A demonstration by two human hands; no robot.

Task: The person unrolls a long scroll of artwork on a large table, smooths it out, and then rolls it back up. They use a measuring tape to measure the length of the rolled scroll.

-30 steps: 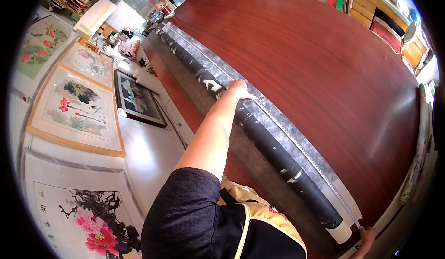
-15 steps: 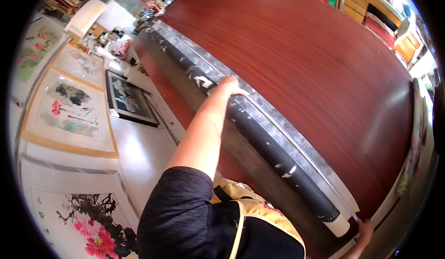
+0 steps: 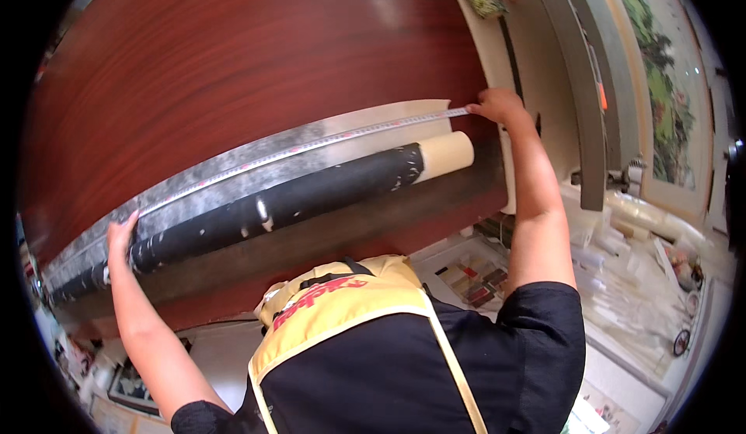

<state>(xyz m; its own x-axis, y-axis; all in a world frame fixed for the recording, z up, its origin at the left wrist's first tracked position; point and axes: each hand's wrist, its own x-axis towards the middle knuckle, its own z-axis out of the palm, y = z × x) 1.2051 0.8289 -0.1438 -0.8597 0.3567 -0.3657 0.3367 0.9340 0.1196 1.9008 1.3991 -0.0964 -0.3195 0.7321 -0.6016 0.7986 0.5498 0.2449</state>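
On the tabletop [image 3: 311, 38]: tape measure [image 3: 292, 151] runs beside a black roll [image 3: 287, 202], 9 to 2 o'clock
Right hand [image 3: 499, 108]: pinches it, 2 o'clock
Left hand [image 3: 120, 240]: thumb's there, 9 o'clock, can't tell if gripping tbh

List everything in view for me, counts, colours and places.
Measuring tape: one, white, stretched over sheet.
Sheet: one, mottled grey with pale end, beside roll.
Roll: one, black with pale right end, lying across tabletop.
Tabletop: one, red-brown, centre and upper left.
Painting: one, mostly green, far right.
Plastic-wrapped material: uncountable here, clear, lower right.
Apron: one, yellow, bottom centre.
Shirt: one, black, bottom.
Left grip: one, bare, at measuring tape, left.
Right grip: one, bare, holding measuring tape, upper right.
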